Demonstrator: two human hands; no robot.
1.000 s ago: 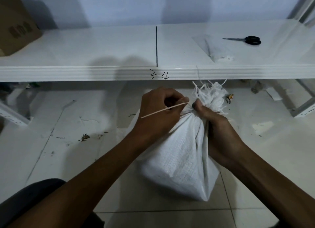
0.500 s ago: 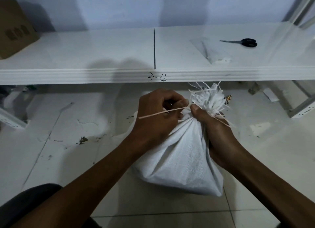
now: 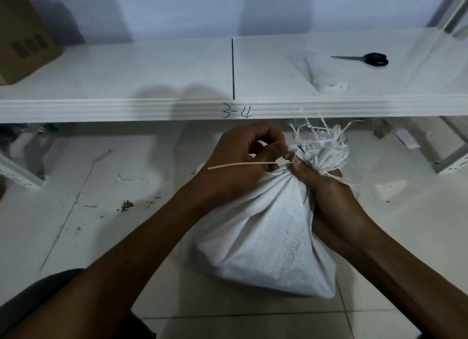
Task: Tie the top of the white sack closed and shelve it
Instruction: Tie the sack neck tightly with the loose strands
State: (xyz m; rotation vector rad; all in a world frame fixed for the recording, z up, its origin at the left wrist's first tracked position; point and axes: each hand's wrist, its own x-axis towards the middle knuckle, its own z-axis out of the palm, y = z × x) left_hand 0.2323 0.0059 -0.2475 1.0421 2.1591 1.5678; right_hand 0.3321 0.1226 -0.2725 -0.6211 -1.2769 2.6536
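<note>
A white woven sack (image 3: 266,240) stands on the tiled floor in front of the white shelf (image 3: 152,108). Its top is gathered into a frayed tuft (image 3: 321,148). A thin pale tie strip (image 3: 240,164) wraps the neck, one end sticking out left, the other trailing right. My left hand (image 3: 243,158) pinches the strip at the neck. My right hand (image 3: 321,184) grips the gathered neck from the right, thumb pressed at the wrap.
On the shelf lie black-handled scissors (image 3: 367,59), a clear plastic bag (image 3: 316,70) and, far left, a cardboard box (image 3: 22,39). The shelf edge is marked "3-4" (image 3: 236,112). Bits of debris (image 3: 126,205) dot the floor at left. A shelf upright (image 3: 450,158) stands right.
The sack's neck has shifted slightly left and nearer the shelf edge. My left hand keeps its pinch on the strip; the strip's other end now trails out to the right past my right hand.
</note>
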